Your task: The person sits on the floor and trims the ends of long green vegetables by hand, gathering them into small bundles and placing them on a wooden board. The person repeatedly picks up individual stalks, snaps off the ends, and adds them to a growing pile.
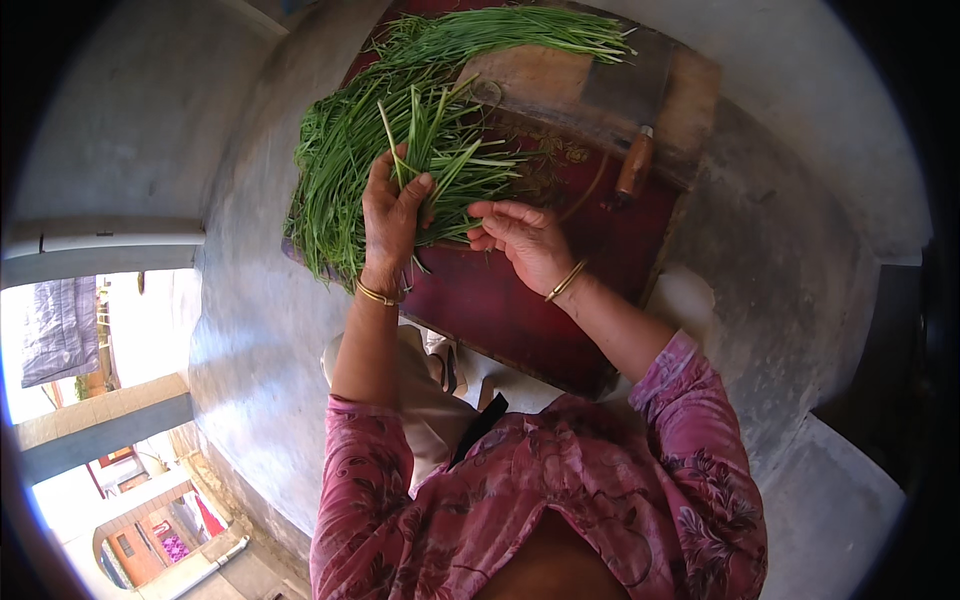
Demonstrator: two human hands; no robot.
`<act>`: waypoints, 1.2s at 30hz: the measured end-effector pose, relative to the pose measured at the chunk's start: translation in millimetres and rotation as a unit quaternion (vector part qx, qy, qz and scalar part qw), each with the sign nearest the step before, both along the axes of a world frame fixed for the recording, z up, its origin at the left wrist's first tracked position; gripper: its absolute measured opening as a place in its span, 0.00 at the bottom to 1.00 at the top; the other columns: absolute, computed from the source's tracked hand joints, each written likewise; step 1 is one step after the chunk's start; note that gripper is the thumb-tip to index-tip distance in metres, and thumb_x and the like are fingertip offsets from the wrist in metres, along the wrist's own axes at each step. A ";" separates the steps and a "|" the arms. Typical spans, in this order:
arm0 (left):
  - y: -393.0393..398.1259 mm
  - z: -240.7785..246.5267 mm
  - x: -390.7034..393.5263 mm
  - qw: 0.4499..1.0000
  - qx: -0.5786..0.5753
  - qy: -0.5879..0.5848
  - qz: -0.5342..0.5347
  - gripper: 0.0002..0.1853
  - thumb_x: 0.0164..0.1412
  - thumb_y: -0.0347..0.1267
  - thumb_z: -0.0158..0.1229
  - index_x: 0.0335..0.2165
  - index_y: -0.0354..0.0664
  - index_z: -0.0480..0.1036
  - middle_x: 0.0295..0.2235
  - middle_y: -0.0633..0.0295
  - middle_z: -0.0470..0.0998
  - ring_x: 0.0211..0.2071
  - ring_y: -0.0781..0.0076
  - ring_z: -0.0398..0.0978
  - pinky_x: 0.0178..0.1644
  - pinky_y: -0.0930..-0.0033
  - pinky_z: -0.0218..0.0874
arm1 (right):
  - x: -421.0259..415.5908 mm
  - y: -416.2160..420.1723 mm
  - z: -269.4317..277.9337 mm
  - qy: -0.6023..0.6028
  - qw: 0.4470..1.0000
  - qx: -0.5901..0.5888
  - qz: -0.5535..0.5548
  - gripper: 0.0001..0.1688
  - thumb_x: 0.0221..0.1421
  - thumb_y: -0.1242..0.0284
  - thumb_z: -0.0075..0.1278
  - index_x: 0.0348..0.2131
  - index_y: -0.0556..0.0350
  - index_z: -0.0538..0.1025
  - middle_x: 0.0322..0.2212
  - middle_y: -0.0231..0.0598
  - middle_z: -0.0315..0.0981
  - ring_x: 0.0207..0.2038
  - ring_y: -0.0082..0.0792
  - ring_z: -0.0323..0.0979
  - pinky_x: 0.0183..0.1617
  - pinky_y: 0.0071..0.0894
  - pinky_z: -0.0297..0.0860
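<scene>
My left hand (394,199) grips a small bunch of garlic chives (421,139), with the pale stalk ends pointing up and away from me. To its right, my right hand (521,236) has its thumb and fingertips close together at the edge of the greens. Whether a thin leaf is pinched there is too small to tell. A large loose heap of chives (337,172) lies beneath and to the left of my left hand. Farther off, a more evenly laid bundle (517,28) stretches along the far side, its pale ends to the right.
A dark red table (517,315) with a floral pattern bears the greens. On it, a wooden board (540,75) supports a broad cleaver (626,82), whose wooden handle (636,163) juts toward me. Grey walls (780,247) stand close by. A foot in a sandal (444,367) shows below the table.
</scene>
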State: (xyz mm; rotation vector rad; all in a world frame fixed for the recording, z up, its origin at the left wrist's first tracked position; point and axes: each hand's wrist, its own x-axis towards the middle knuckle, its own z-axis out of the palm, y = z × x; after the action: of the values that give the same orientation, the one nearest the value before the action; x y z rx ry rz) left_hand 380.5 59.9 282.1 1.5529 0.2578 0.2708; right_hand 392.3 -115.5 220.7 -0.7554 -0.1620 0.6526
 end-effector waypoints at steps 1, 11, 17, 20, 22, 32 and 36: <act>-3.2 2.1 -1.3 1.000 0.004 0.015 -0.004 0.23 0.54 0.23 0.54 0.48 0.35 0.58 0.24 0.64 0.70 0.17 0.82 0.63 0.17 0.82 0.54 | 0.4 0.6 -2.7 -0.008 1.000 -0.021 -0.012 0.14 0.57 0.72 0.45 0.41 0.61 0.72 0.37 0.40 0.71 0.36 0.33 0.72 0.42 0.31 0.69; 9.9 -1.2 1.6 0.996 -0.077 0.032 -0.043 0.18 0.50 0.20 0.52 0.43 0.31 0.64 0.25 0.59 0.73 0.18 0.75 0.69 0.21 0.77 0.62 | 19.2 -15.5 13.7 0.131 0.987 0.093 0.012 0.14 0.55 0.64 0.48 0.34 0.55 0.74 0.15 0.29 0.67 0.20 0.26 0.66 0.28 0.28 0.66; 75.4 27.4 -9.0 0.992 -0.088 -0.088 0.031 0.07 0.52 0.22 0.52 0.33 0.32 0.69 0.20 0.61 0.71 0.13 0.77 0.62 0.15 0.79 0.51 | 40.7 -38.5 10.4 0.124 0.990 0.056 -0.034 0.16 0.54 0.61 0.49 0.34 0.56 0.72 0.13 0.26 0.61 0.17 0.25 0.63 0.19 0.23 0.60; 93.4 53.8 -22.2 0.983 -0.034 -0.138 0.119 0.14 0.55 0.22 0.49 0.42 0.29 0.68 0.23 0.60 0.70 0.15 0.79 0.61 0.16 0.80 0.49 | 39.7 -46.7 15.7 0.138 0.988 -0.004 -0.071 0.18 0.54 0.60 0.49 0.34 0.56 0.71 0.14 0.27 0.61 0.16 0.26 0.62 0.18 0.23 0.60; 82.2 70.7 -28.3 0.982 0.022 -0.125 0.138 0.14 0.55 0.21 0.48 0.41 0.29 0.68 0.22 0.62 0.69 0.16 0.79 0.61 0.16 0.81 0.49 | 40.7 -44.2 5.3 0.169 0.981 0.027 -0.097 0.16 0.52 0.62 0.52 0.34 0.55 0.71 0.17 0.29 0.63 0.20 0.28 0.65 0.22 0.27 0.64; -41.7 15.0 -33.5 0.998 -0.062 -0.004 0.007 0.08 0.55 0.25 0.52 0.34 0.33 0.70 0.16 0.66 0.69 0.13 0.80 0.64 0.15 0.80 0.52 | 27.5 -47.0 7.5 0.138 0.984 0.094 -0.065 0.10 0.53 0.77 0.49 0.37 0.59 0.72 0.30 0.37 0.71 0.33 0.37 0.71 0.34 0.34 0.69; -58.1 -0.6 -38.7 0.990 -0.141 -0.003 0.023 0.06 0.55 0.24 0.51 0.33 0.33 0.69 0.17 0.64 0.69 0.13 0.78 0.63 0.15 0.79 0.53 | 29.0 -56.9 -1.0 0.146 0.981 0.112 -0.052 0.11 0.53 0.77 0.48 0.38 0.59 0.73 0.31 0.38 0.72 0.34 0.38 0.72 0.36 0.37 0.70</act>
State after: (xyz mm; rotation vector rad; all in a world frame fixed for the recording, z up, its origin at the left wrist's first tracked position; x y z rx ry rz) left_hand 341.8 1.8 281.5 1.2668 0.3128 0.2624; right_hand 421.3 -172.4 219.7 -0.4411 0.0729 0.6264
